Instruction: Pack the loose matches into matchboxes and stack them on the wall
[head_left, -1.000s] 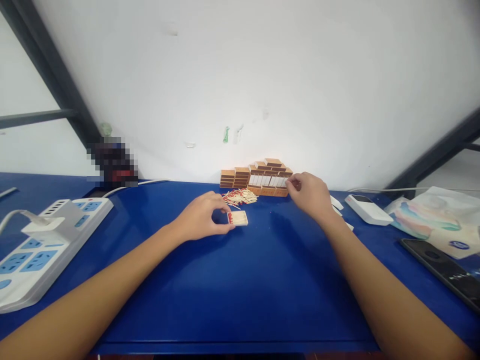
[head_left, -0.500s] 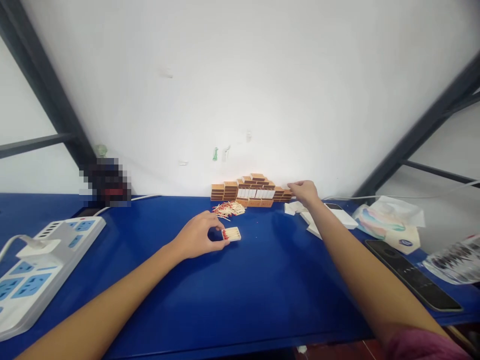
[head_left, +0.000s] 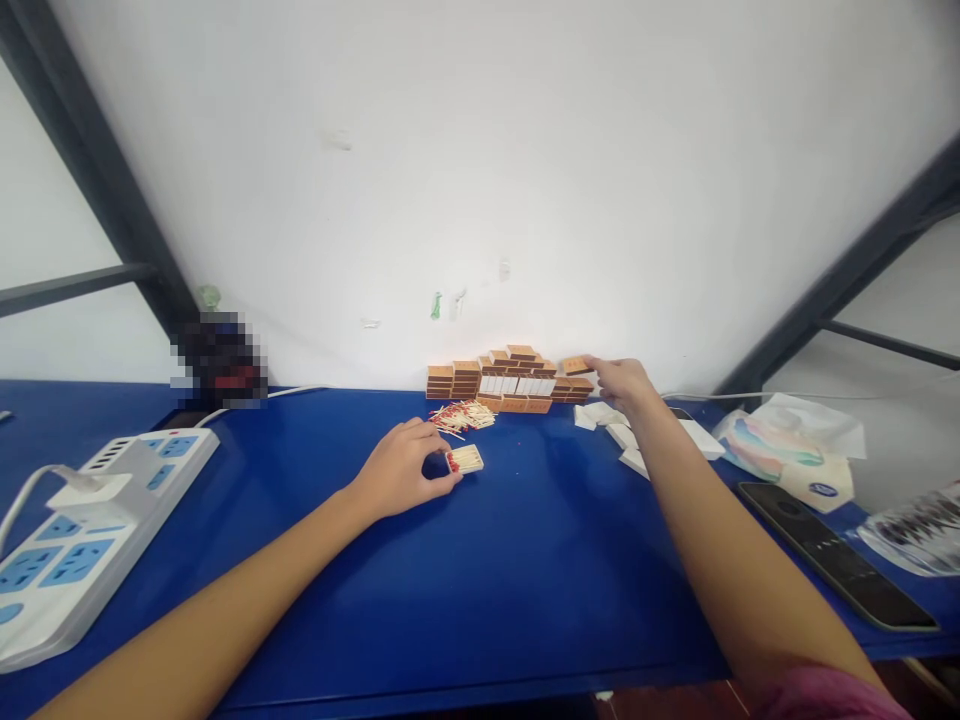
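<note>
The left hand (head_left: 403, 466) pinches the left end of 1 match tray (head_left: 469, 460); the right hand (head_left: 624, 382) grips 1 matchbox (head_left: 574, 366) just left of its palm.

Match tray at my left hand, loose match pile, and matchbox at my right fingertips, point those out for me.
Match tray (head_left: 474, 469), head view: near wall.
Loose match pile (head_left: 466, 417), head view: its middle.
Matchbox (head_left: 574, 364), head view: top face.

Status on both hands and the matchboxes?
Left hand grips match tray. Right hand holds matchbox at right end of stack. Loose matches between tray and stack.
</note>
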